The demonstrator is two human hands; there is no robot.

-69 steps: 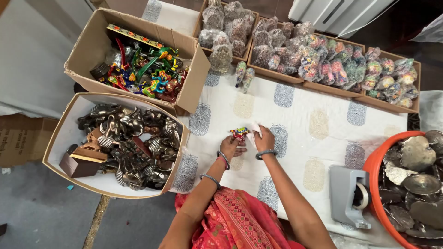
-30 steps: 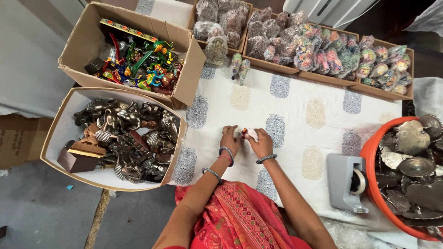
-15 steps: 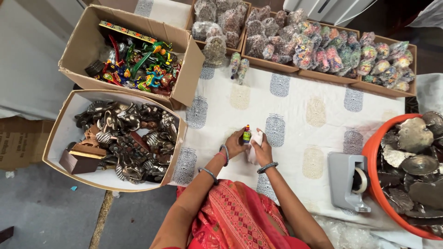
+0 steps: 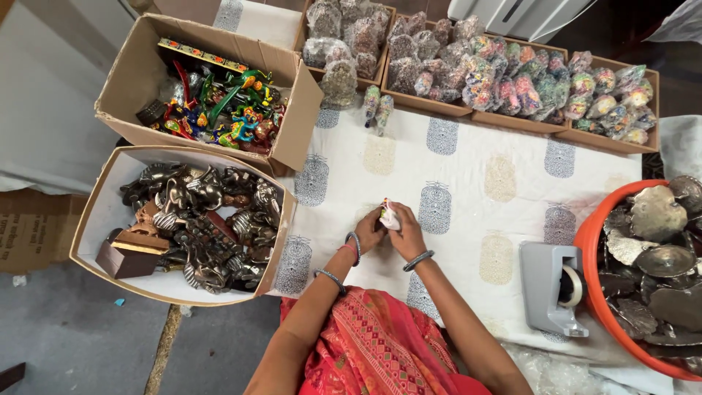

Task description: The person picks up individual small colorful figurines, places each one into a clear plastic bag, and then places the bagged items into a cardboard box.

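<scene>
1. Cloth [image 4: 468, 157], white with printed blue and tan motifs, covers the table beneath both hands and runs out ahead of them.
2. Boxes sit around it: a cardboard box of painted figurines [image 4: 212, 95] far ahead to the left, a white-lined box of dark metal figurines [image 4: 190, 223] just left of the left hand, and trays of wrapped pieces [image 4: 512, 80] well ahead.
3. Further right stand an orange tub of metal plates [image 4: 651, 263] and, nearer, a grey tape dispenser [image 4: 556, 289].
4. Both hands meet: the left hand [image 4: 369, 230] and right hand [image 4: 406, 232] are closed together around a small wrapped figurine [image 4: 388, 214], held just above the cloth.
5. Risk, as I judge it: the thin wrapping could slip or tear if the fingers pinch unevenly, and the piece could drop onto the cloth.
</scene>
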